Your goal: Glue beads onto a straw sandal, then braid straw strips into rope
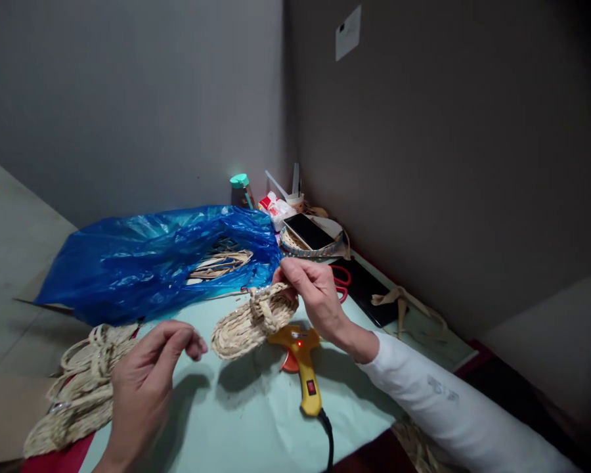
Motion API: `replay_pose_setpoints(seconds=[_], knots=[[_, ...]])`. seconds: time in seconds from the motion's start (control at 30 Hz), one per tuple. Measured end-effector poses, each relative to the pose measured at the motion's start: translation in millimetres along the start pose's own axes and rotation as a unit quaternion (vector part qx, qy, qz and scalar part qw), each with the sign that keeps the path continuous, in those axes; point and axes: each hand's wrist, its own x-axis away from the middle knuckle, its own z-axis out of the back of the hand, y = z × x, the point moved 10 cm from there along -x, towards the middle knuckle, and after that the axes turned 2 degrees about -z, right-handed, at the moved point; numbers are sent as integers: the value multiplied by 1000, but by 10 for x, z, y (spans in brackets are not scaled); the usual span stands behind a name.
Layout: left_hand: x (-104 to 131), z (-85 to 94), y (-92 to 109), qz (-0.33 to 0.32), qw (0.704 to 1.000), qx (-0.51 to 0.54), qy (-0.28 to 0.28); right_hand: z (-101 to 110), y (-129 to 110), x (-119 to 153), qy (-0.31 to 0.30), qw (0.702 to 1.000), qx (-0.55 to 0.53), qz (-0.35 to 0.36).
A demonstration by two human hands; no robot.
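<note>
A small woven straw sandal [246, 325] hangs tilted above the table, its heel end pinched between the thumb and fingers of my right hand [318, 295]. To the left of it, close but apart, is my left hand [155, 368]. Its thumb and fingers are pressed together, and I cannot make out what, if anything, is between them. A yellow glue gun [303, 368] lies under and to the right of the sandal, with a small red light showing and a black cord running off the front. More woven straw sandals [79, 401] are piled at the left, partly behind my left hand.
Behind the sandal, a blue plastic bag [142, 256] lies open with straw strips [221, 264] inside. Red-handled scissors [343, 282] and a black tablet-like slab [367, 295] lie right. A phone [309, 231] rests on a woven basket [295, 251]. A bottle [241, 190] stands near the wall.
</note>
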Motion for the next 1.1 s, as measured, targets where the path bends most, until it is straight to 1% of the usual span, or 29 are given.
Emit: replay_pose_setpoints(seconds=[0.07, 0.1, 0.2, 0.27, 0.3, 0.37, 0.43, 0.5, 0.63, 0.73, 0.77, 0.83, 0.9, 0.93, 0.97, 1.03, 1.07, 1.1], knots=[[-21, -18, 173, -14, 999, 29, -26, 32, -33, -17, 6, 1000, -7, 11], [-22, -12, 254, -20, 999, 42, -28, 64, -57, -26, 15, 1000, -9, 17], [-19, 74, 453, -32, 998, 51, 4, 188, -174, -48, 53, 998, -1, 40], [-36, 148, 547, -34, 998, 48, 32, 226, -280, -61, 59, 997, 17, 51], [-55, 167, 587, -35, 998, 47, 36, 219, -340, -70, 54, 996, 30, 57], [-113, 139, 644, -32, 997, 65, 13, 169, -478, -92, 37, 995, 57, 71], [-172, 50, 671, -17, 993, 116, -33, 107, -636, -121, 27, 992, 81, 93], [-212, -26, 680, 6, 982, 177, -60, 62, -799, -155, 31, 988, 94, 120], [-226, -97, 701, 50, 963, 260, -57, -14, -1101, -222, 34, 980, 102, 168], [-198, -86, 783, 76, 950, 300, -36, -64, -1319, -245, 36, 969, 118, 213], [-192, -59, 820, 80, 950, 299, -23, -81, -1382, -251, 38, 965, 124, 226], [-196, 19, 913, 72, 960, 270, 2, -129, -1486, -263, 40, 958, 134, 252], [-227, 94, 1017, 39, 976, 214, 18, -178, -1570, -268, 42, 950, 140, 277], [-251, 106, 1072, 14, 982, 189, 14, -203, -1602, -268, 42, 946, 143, 289], [-276, 92, 1120, -10, 985, 171, -2, -227, -1622, -270, 41, 942, 146, 298], [-315, 5, 1178, -44, 985, 160, -54, -262, -1628, -279, 35, 939, 152, 306], [-327, -48, 1185, -49, 981, 167, -81, -272, -1617, -285, 32, 940, 153, 304], [-337, -83, 1174, -44, 978, 180, -96, -275, -1599, -292, 29, 941, 153, 300]])
